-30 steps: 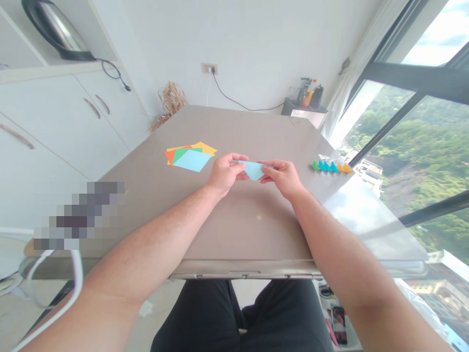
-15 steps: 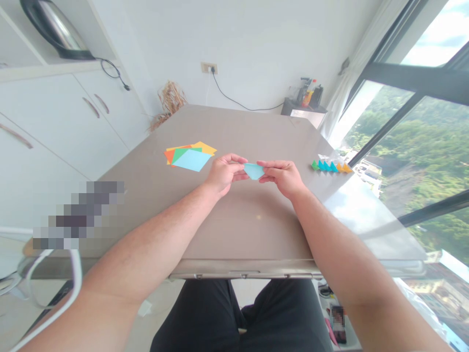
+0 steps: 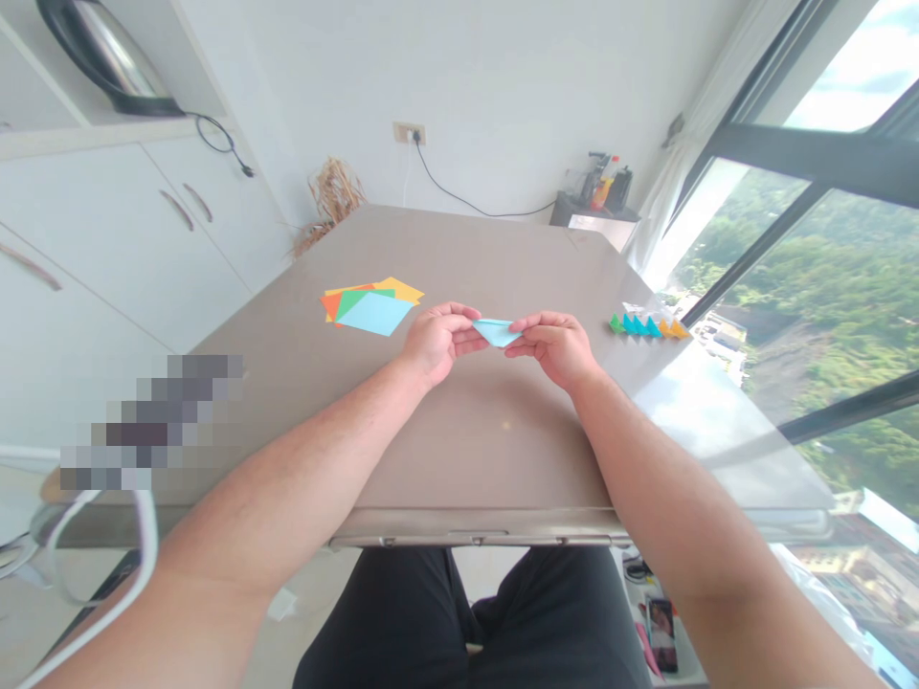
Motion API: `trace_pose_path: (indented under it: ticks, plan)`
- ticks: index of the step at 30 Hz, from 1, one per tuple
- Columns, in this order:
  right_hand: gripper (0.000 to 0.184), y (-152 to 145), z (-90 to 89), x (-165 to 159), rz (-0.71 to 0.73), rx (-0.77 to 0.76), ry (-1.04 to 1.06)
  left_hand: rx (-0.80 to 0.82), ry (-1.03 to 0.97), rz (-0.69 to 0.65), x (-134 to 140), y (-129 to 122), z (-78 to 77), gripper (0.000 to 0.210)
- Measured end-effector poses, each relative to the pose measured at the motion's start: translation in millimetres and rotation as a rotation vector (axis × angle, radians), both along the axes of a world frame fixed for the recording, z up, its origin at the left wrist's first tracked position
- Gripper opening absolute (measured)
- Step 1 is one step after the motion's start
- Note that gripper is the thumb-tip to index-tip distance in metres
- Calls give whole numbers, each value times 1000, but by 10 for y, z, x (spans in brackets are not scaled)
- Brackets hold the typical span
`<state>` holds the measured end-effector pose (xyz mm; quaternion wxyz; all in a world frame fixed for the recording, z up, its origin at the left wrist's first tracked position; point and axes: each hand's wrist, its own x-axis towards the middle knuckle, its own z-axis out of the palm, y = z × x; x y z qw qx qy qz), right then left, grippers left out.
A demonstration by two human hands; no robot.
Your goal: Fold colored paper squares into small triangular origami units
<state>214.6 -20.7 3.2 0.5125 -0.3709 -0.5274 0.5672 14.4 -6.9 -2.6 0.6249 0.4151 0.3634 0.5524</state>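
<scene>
A small folded piece of light blue paper (image 3: 497, 334) is held up over the middle of the table. My left hand (image 3: 433, 343) pinches its left end between thumb and fingers. At the right end, my right hand (image 3: 560, 346) grips it the same way. Parts of the paper are hidden behind my fingers. A fold line or narrow opening shows along its upper edge. To the left of my left hand lies a spread of coloured paper sheets (image 3: 374, 312), light blue on top with green, orange and yellow beneath.
Several small folded paper boats (image 3: 644, 326) in green, blue and orange stand in a row at the table's right side. The grey-brown table (image 3: 474, 450) reaches toward a wall. A window (image 3: 818, 249) is on the right; a blurred-out object (image 3: 165, 411) sits at the left edge.
The folded paper has tilted slightly between my hands, and its upper edge now shows a fold line or gap. Both hands keep their hold, with only small finger movements.
</scene>
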Motion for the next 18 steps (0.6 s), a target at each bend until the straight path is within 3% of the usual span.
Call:
trace_pose_path:
  ticks: [10,15,18]
  plan:
    - [12,-33,4,-26,-27,85,-122,134,129,87,29,-62,42,25]
    - [56,-64,37,-41,-66,126,-140,210,184,182,27,-53,19,25]
    - [56,-47,23,-42,-100,133,-161,231,179,187,15,-39,5,25]
